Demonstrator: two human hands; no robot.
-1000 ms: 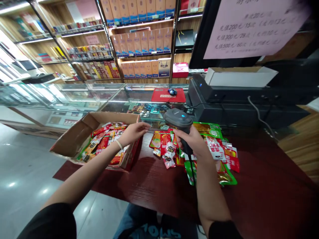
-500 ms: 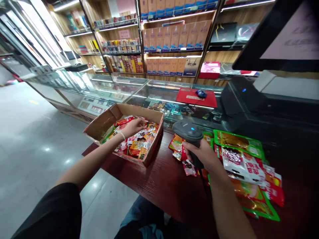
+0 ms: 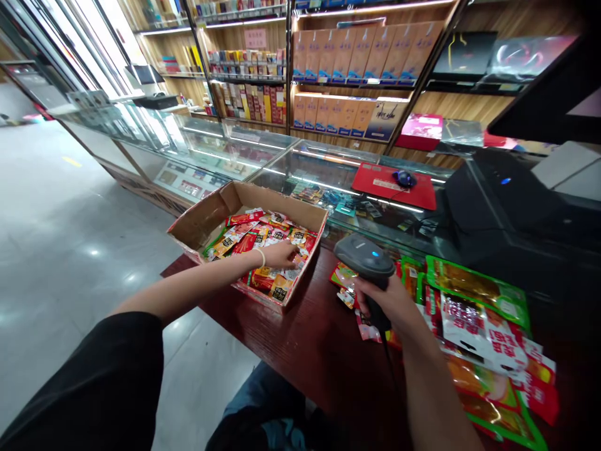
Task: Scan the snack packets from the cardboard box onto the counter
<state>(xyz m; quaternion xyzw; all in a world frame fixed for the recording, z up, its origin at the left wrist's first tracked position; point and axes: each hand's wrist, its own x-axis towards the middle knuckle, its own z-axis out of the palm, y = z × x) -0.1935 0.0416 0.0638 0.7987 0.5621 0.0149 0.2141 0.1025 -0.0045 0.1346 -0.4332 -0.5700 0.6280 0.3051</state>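
Note:
My right hand (image 3: 392,304) is wrapped round the handle of a dark grey barcode scanner (image 3: 365,257) with a blue light, held over the dark red wooden counter (image 3: 305,338). My left hand (image 3: 282,255) reaches into an open cardboard box (image 3: 206,216) full of several small snack packets (image 3: 263,241); its fingers are curled down onto the packets at the box's right side, and whether they grip one is hidden. More snack packets, red, white and green (image 3: 474,316), lie spread on the counter to the right of the scanner.
A glass display counter (image 3: 291,169) runs behind, with a red mouse pad (image 3: 394,181) and a blue mouse (image 3: 404,178) on it. A black till machine (image 3: 511,200) stands at the right. Shelves of boxed goods (image 3: 357,69) line the back wall. Grey floor lies to the left.
My left hand has moved from the box's right rim into the box, then toward its right side. The scanner stays gripped in my right hand. The view has swung left.

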